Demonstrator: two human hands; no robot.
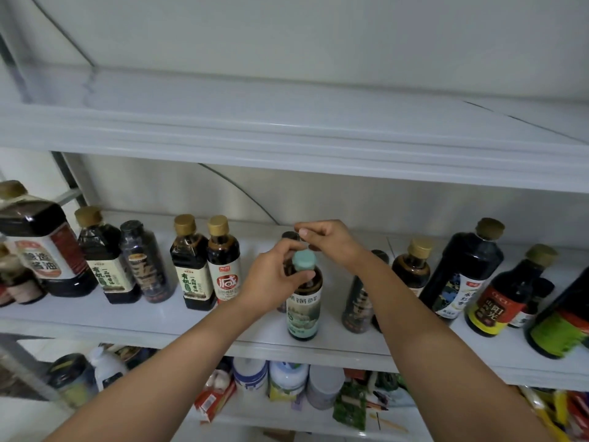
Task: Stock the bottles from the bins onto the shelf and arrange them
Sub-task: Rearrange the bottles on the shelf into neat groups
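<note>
A dark sauce bottle with a pale green cap (304,301) stands near the front of the white middle shelf (178,317). My left hand (274,279) grips its neck just below the cap. Right behind it stands a black-capped bottle (290,236), mostly hidden; my right hand (328,242) pinches its top with curled fingers. Several dark soy sauce bottles with gold caps line the shelf on the left (190,266) and on the right (462,269).
A large square jug (41,244) stands at the far left. The top shelf (287,129) is bare and overhangs the bottles. On the lower shelf are white jars (250,374) and snack packets (350,406). A gap lies between the two bottle groups around my hands.
</note>
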